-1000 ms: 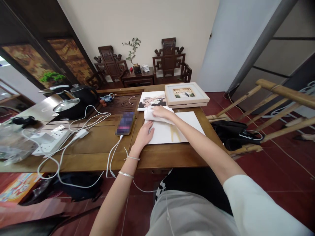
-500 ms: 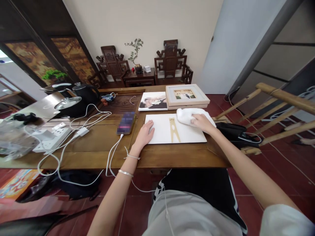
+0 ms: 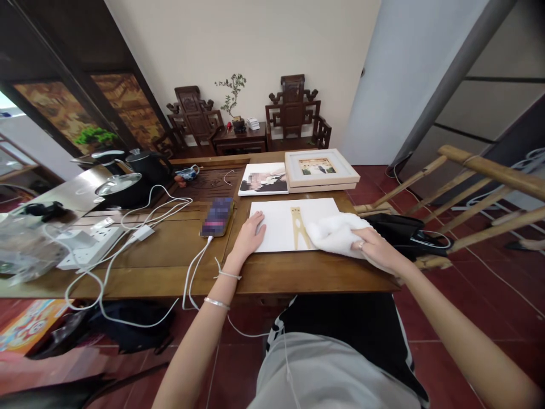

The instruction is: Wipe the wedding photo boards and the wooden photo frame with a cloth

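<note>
A white flat board [image 3: 272, 227] lies on the wooden table in front of me. My left hand [image 3: 250, 232] rests flat on its left edge, fingers stretched out. With my right hand [image 3: 374, 245] I grip a white cloth [image 3: 336, 232], bunched over the board's right front corner and hanging toward the table edge. A yellowish flat piece [image 3: 296, 227] with a cat-like head and two long legs lies on the middle of the board; the cloth reaches close to its right leg.
Behind the board are a photo panel [image 3: 264, 180] and a framed picture [image 3: 321, 167]. To the left lie a phone [image 3: 218, 216] with a white cable, a power strip [image 3: 91, 247] and a lidded pot [image 3: 118, 187]. A bamboo chair [image 3: 489, 170] stands at the right.
My right hand has drawn the cloth toward me and to the right, from the board's back right to its front right corner. My left hand stays on the left edge.
</note>
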The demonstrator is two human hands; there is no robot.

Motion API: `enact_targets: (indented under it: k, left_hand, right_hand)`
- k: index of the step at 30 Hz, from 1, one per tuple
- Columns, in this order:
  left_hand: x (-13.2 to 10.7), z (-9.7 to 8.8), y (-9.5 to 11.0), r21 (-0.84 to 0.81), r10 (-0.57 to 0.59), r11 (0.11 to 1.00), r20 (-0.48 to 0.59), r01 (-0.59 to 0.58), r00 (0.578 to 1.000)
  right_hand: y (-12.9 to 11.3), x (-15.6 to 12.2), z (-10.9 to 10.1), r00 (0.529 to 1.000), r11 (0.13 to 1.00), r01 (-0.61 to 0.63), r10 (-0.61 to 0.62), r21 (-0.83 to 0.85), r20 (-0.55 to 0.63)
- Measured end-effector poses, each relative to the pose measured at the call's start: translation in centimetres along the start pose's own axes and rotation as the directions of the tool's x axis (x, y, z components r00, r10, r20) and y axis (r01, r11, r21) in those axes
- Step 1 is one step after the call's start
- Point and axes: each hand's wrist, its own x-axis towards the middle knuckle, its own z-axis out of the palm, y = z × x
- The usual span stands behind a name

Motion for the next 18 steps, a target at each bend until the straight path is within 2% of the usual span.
enact_targets:
  k: [5, 9, 12, 15, 18]
  left_hand:
    - [0.1, -0.1, -0.1, 0.007, 0.007, 1.000, -0.024, -0.007, 1.000]
    - [0.1, -0.2, -0.1, 0.005, 0.008, 1.000, -0.032, -0.007, 0.999]
    - [0.0, -0.1, -0.1, 0.037, -0.012, 0.999, -0.068, 0.014, 0.998]
    - [-0.5, 0.1, 0.0, 0.096, -0.081, 0.990, -0.175, 0.099, 0.981]
    - [-0.7, 0.2, 0.2, 0.113, -0.135, 0.980, -0.245, 0.166, 0.960]
  right_hand:
    - [0.0, 4.0, 0.0, 0.997, 0.996, 0.067, -0.064, 0.060, -0.054]
    - [-0.3, 7.7, 0.7, 0.988, 0.994, 0.061, -0.073, -0.088, -0.135]
    - [-0.7, 9.5, 1.6, 0.982, 0.983, 0.039, -0.071, -0.177, -0.177]
    - [-1.0, 9.1, 2.3, 0.983, 0.976, 0.066, -0.100, -0.210, -0.154]
    - [-1.1, 6.9, 2.9, 0.979, 0.945, 0.160, -0.189, -0.284, -0.081]
